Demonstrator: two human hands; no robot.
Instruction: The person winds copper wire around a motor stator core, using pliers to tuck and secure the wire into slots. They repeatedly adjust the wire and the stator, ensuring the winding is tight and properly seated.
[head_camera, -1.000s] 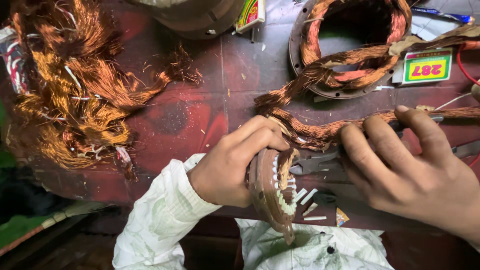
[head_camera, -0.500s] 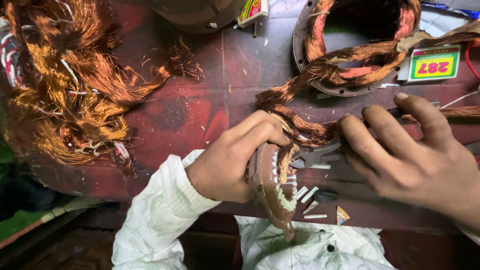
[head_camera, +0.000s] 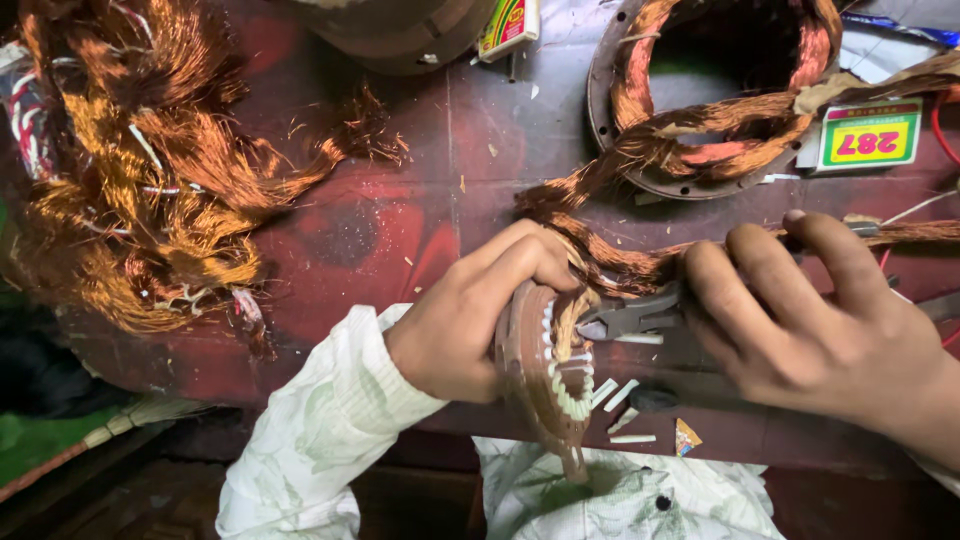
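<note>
Gripping: left hand (head_camera: 470, 330) on wound stator (head_camera: 545, 385), right hand (head_camera: 810, 320) on pliers (head_camera: 630, 318), near green-yellow label (head_camera: 868, 135).

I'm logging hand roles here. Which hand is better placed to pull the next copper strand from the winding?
Probably the right hand: it holds the pliers, their tips at the copper wire beside the winding. The left hand grips the winding.

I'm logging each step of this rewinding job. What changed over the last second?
The right hand now shows plier jaws at the copper winding; earlier its fingers hid them. The left hand grips the winding as before. The loose copper wire heap and round stator lie unchanged.
</note>
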